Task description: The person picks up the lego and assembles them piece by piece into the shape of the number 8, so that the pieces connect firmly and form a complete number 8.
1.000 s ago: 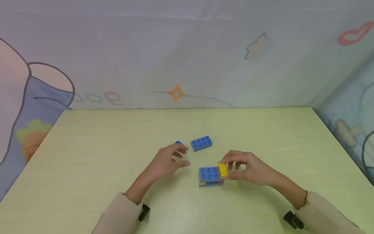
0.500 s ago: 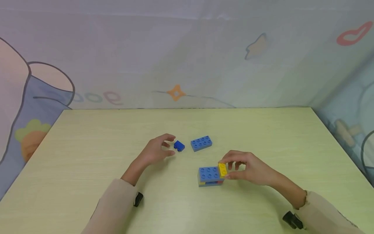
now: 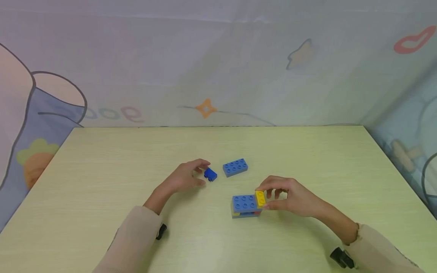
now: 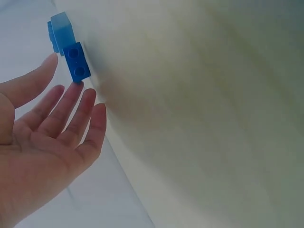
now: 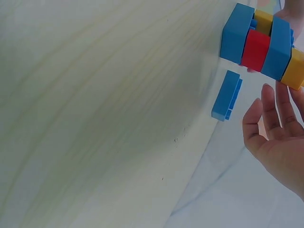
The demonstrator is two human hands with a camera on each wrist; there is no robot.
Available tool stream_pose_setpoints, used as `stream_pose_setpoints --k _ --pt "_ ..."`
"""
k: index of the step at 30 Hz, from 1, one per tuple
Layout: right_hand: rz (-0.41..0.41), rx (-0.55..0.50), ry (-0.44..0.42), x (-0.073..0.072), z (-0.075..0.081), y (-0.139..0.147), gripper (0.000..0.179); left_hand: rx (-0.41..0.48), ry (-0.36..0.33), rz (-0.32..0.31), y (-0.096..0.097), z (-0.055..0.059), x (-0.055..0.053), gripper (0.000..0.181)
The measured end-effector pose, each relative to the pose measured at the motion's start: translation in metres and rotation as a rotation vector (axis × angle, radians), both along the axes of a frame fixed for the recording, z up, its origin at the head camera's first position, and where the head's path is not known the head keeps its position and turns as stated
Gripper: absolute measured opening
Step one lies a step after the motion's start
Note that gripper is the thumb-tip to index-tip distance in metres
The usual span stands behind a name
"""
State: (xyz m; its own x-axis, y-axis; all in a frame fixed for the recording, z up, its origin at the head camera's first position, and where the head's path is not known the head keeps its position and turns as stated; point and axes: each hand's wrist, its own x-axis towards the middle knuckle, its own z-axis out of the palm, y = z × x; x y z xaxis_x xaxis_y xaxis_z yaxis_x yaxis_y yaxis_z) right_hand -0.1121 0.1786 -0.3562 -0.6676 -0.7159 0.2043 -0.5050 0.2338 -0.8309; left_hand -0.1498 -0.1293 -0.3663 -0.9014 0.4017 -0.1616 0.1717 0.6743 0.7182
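My right hand pinches a small yellow brick between thumb and fingers. That brick sits on the right end of a stack's blue top brick. Between this and the blue bottom brick of the stack, the right wrist view shows a red brick and a yellow one. Farther left, my left hand reaches with parted thumb and fingers to a small dark blue brick. In the left wrist view a fingertip is at this brick's lower end; whether it touches I cannot tell.
A longer blue brick with two rows of studs lies behind the stack, right of the small dark blue one. The pale wooden table ends at a printed cloth backdrop.
My left hand drew back left, uncovering the dark blue brick, then came slightly right again. The dark blue brick shifted a little toward me. My right hand stayed put with the yellow brick.
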Motion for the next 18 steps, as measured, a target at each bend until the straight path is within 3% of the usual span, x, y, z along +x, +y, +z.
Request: stream_pose_setpoints --k 10,18 --pt "-0.006 0.004 0.004 -0.0013 -0.0023 0.0016 0.03 0.02 -0.03 -0.046 0.0029 0.0003 0.0068 0.047" --pt "-0.009 0.007 0.009 -0.0017 -0.0035 0.0021 0.03 0.007 -0.002 -0.122 -0.0006 0.0044 0.0107 0.041"
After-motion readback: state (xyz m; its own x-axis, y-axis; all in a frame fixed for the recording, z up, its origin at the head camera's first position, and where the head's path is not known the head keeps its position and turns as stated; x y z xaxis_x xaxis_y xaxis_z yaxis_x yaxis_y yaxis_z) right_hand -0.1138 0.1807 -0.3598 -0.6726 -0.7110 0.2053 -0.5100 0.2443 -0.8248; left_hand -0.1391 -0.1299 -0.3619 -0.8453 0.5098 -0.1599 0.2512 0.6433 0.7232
